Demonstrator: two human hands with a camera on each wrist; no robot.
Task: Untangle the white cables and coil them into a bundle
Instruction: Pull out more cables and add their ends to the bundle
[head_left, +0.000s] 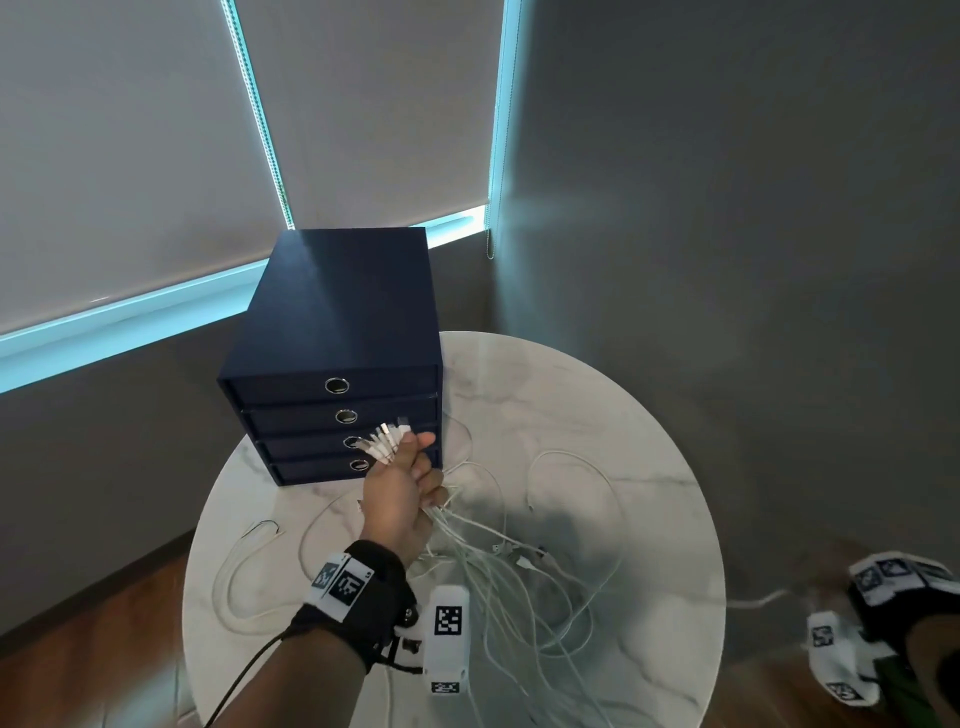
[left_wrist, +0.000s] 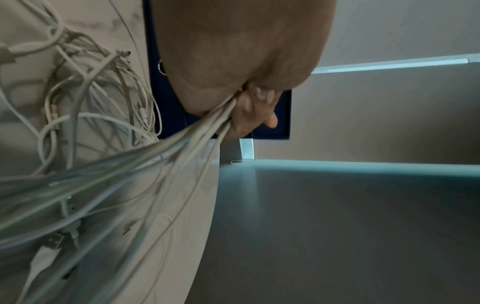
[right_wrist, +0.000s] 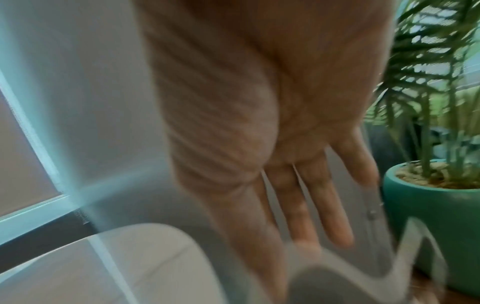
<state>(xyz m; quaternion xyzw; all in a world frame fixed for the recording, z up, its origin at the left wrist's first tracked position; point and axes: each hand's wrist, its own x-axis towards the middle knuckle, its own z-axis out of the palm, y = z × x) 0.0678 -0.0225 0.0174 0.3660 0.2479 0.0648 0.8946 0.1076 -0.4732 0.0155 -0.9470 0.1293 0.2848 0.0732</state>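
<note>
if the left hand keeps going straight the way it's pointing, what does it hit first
Probably the navy drawer box: the left hand, holding the white cables, points at its lower drawer fronts, plug ends leading. Depth is unclear, but nothing else shows between them.

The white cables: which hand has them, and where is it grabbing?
The left hand grips the white cables near their plug ends. The right hand holds nothing.

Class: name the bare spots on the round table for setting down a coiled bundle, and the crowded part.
Bare marble table right of the drawer box and along the far-right rim. White cables crowd the centre and near-left.
</note>
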